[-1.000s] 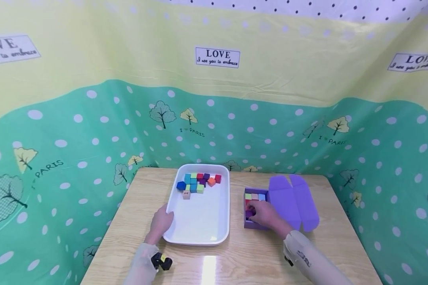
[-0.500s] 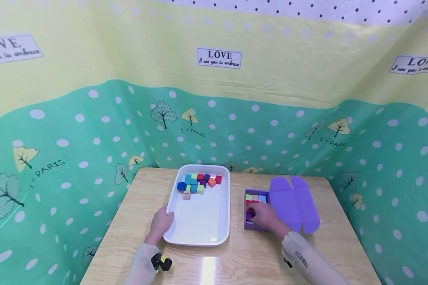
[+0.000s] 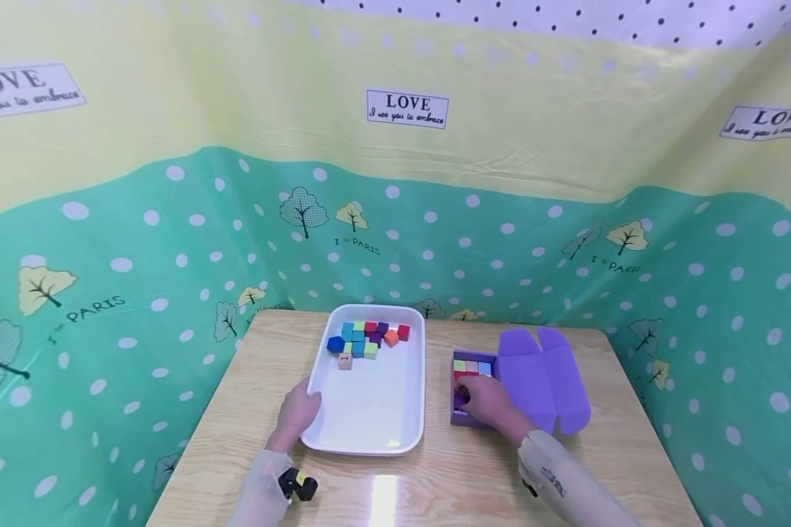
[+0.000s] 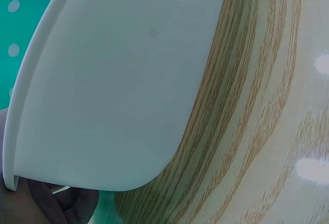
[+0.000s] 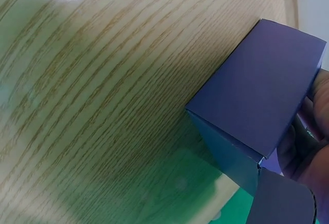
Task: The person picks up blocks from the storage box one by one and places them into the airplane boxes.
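Observation:
My left hand [image 3: 299, 411] grips the left rim of a white plastic tray [image 3: 369, 410], its fingers curled around the edge in the left wrist view. Colored blocks, such as a blue one [image 3: 335, 345] and an orange one [image 3: 392, 337], lie grouped in the tray's far half. At right, my right hand [image 3: 488, 399] reaches into an open purple box [image 3: 468, 419], thumb and fingers pinching a purple block [image 3: 460, 401] near its front left corner. Green, pink and light blue cubes fill the box's back row, with red ones in front. The right wrist view shows the box's outer wall [image 5: 262, 90] hiding the fingertips.
The box's purple lid [image 3: 527, 380] lies folded open to the right, with flaps spread on the wooden table [image 3: 435, 483]. A patterned green and yellow cloth [image 3: 461, 241] hangs behind the table and along both sides.
The right hand stays in the box, its fingers shifting slightly around the purple block. The left hand keeps its hold on the tray. The head view has tilted a little.

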A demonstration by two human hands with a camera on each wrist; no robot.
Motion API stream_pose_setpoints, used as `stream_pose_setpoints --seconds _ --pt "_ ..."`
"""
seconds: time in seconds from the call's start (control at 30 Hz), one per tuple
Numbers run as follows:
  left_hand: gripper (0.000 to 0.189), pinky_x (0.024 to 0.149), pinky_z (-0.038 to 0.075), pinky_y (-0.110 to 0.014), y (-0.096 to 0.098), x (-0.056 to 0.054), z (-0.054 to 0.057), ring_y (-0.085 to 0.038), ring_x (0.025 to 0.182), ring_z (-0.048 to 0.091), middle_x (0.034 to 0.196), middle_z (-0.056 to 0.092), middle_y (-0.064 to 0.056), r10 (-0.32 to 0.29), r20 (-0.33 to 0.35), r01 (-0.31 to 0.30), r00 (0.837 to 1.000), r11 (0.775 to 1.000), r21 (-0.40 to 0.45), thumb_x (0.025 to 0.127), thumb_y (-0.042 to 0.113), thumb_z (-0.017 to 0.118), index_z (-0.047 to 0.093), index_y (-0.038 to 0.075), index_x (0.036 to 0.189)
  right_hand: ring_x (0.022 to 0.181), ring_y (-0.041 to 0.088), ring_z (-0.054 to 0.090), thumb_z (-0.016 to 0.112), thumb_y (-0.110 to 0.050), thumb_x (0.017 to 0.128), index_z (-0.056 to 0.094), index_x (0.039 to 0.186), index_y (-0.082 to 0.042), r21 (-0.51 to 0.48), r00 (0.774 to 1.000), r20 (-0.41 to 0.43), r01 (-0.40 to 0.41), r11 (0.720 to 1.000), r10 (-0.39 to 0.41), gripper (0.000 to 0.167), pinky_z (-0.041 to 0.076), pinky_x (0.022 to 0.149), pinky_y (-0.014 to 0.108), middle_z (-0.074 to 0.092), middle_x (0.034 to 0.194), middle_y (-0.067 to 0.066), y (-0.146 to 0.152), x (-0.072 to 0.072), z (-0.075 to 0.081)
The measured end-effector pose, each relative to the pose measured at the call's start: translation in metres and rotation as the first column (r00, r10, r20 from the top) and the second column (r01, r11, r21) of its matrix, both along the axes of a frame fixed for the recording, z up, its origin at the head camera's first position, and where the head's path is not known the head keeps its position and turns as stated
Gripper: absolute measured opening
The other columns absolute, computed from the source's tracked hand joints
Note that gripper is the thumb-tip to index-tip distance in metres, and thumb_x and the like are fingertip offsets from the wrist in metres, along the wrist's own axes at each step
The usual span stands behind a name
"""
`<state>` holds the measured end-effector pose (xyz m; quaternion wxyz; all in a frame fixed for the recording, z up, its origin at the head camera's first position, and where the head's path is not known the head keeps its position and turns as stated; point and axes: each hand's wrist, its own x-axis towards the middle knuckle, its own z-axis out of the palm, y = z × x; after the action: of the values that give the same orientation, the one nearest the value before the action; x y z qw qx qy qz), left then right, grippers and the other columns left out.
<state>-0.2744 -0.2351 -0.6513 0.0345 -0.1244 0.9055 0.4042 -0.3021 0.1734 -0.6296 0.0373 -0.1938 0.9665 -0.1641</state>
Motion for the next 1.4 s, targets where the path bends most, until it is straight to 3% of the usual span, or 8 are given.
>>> stream_pose_setpoints --seconds 0.3,0.57,0.77,0.9,1.13,1.4 --pt "0.050 0.097 0.046 -0.054 0.001 0.001 0.000 -0.043 0.121 0.051 0.137 0.049 -0.028 -0.003 0.001 0.003 1.000 1.000 0.005 0.096 0.011 0.046 0.041 -0.002 0.143 0.077 0.011 0.061 0.084 -0.015 0.072 0.069 0.092 -0.023 0.002 1.000 -0.020 0.006 1.000 -0.006 0.026 0.055 0.072 0.035 0.066 0.083 -0.010 0.000 0.004 0.001" --pt "0.048 0.096 0.046 -0.056 -0.001 0.003 0.007 -0.044 0.119 0.052 0.136 0.049 -0.029 -0.002 0.004 0.002 1.000 1.000 0.010 0.096 0.012 0.045 0.041 -0.003 0.142 0.072 0.008 0.057 0.084 -0.018 0.072 0.067 0.087 -0.024 0.007 1.000 -0.028 0.001 1.000 -0.001 0.023 0.053 0.066 0.032 0.063 0.080 -0.011 -0.007 0.001 0.005" --pt "0.048 0.096 0.046 -0.056 0.000 0.003 0.005 -0.044 0.119 0.052 0.135 0.050 -0.029 -0.007 0.002 0.007 1.000 1.000 0.014 0.097 0.012 0.044 0.042 -0.003 0.142 0.062 0.007 0.053 0.076 -0.008 0.075 0.069 0.084 -0.017 -0.046 0.998 -0.061 -0.024 0.999 0.021 0.014 0.049 0.055 0.027 0.060 0.071 -0.010 -0.018 -0.002 0.024" --pt "0.048 0.097 0.046 -0.055 0.001 0.003 0.005 -0.044 0.120 0.052 0.135 0.050 -0.029 -0.004 0.002 0.004 1.000 1.000 0.024 0.097 0.012 0.045 0.043 -0.002 0.142 0.068 0.009 0.058 0.071 -0.011 0.080 0.071 0.091 -0.014 -0.050 0.998 -0.064 -0.031 0.998 0.028 0.012 0.053 0.060 0.028 0.065 0.077 -0.007 -0.043 -0.007 0.041" --pt "0.048 0.096 0.046 -0.055 -0.001 0.005 0.002 -0.043 0.120 0.052 0.137 0.049 -0.028 0.010 0.024 -0.010 1.000 1.000 0.023 0.097 0.012 0.044 0.041 -0.001 0.144 0.080 0.010 0.061 0.070 -0.024 0.088 0.071 0.105 -0.015 -0.020 0.988 -0.012 -0.157 0.987 0.156 0.018 0.054 0.069 0.026 0.068 0.092 -0.004 -0.104 -0.017 0.058" --pt "0.050 0.094 0.048 -0.054 -0.001 0.001 0.001 -0.043 0.119 0.053 0.136 0.051 -0.026 -0.003 0.015 0.003 1.000 1.000 -0.004 0.097 0.014 0.045 0.040 -0.001 0.144 0.073 0.008 0.054 0.070 -0.023 0.089 0.071 0.110 -0.015 0.009 0.977 0.022 -0.210 0.978 0.210 0.023 0.050 0.064 0.022 0.065 0.091 -0.004 -0.168 -0.025 0.051"
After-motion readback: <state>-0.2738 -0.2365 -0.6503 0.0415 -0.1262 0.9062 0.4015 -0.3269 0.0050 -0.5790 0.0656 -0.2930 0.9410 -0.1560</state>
